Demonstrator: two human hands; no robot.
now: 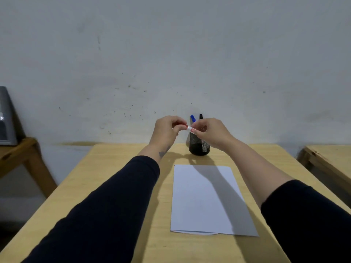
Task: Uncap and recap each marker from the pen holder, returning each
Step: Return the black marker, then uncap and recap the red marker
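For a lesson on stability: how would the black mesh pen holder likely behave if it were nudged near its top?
The pen holder looks tall and narrow, so a push near the rim would probably tip it rather than slide it. Its open mesh suggests it is light, adding little resistance. The blue marker and black marker stick out above it, likely raising its balance point.

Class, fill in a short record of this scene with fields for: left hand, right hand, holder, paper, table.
left hand: left hand grips the cap end of the red marker
right hand: right hand grips its white barrel
holder: black mesh pen holder, upright, with blue marker and black marker inside
paper: white sheet lying flat, nearer than the holder
table: wooden table
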